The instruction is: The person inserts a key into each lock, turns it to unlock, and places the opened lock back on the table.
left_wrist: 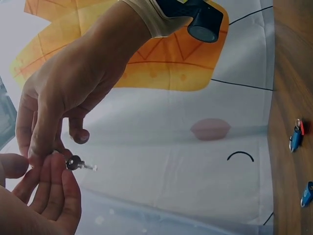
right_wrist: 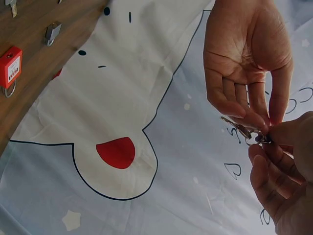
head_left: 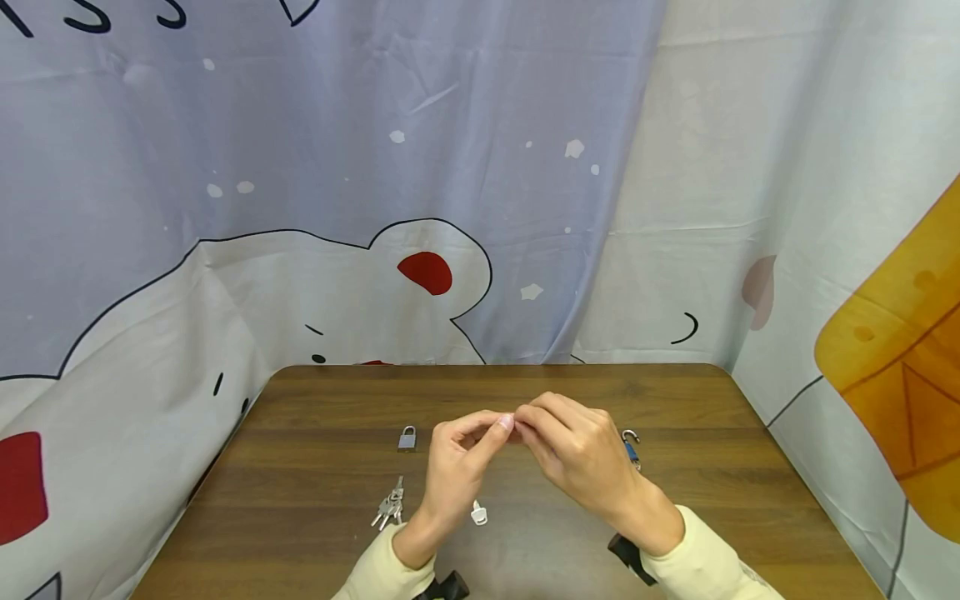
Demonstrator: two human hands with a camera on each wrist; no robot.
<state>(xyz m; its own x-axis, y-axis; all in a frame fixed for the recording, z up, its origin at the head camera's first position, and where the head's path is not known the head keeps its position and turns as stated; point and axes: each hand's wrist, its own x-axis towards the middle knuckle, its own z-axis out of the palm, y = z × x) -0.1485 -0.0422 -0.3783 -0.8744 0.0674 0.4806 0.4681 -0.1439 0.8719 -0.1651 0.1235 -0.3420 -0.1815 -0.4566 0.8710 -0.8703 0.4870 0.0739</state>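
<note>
In the head view my left hand (head_left: pixel 459 467) and right hand (head_left: pixel 577 450) meet at their fingertips above the table. Between them is a small bunch of metal keys (right_wrist: pixel 239 128), seen in the right wrist view with a small ring. Both hands pinch it with thumb and fingers, which hide part of it. One key with a dark round head (left_wrist: pixel 73 162) sticks out past the fingers in the left wrist view. A white-headed key (head_left: pixel 479 516) lies on the table near my left wrist, and another bunch of keys (head_left: pixel 391 506) lies farther left.
A silver padlock (head_left: pixel 407 439) is on the wooden table (head_left: pixel 330 417), left of the hands. A blue padlock (head_left: pixel 632 452) with its shackle open lies by the right hand. The right wrist view shows a red padlock (right_wrist: pixel 11 67). A printed curtain (head_left: pixel 300 150) hangs behind.
</note>
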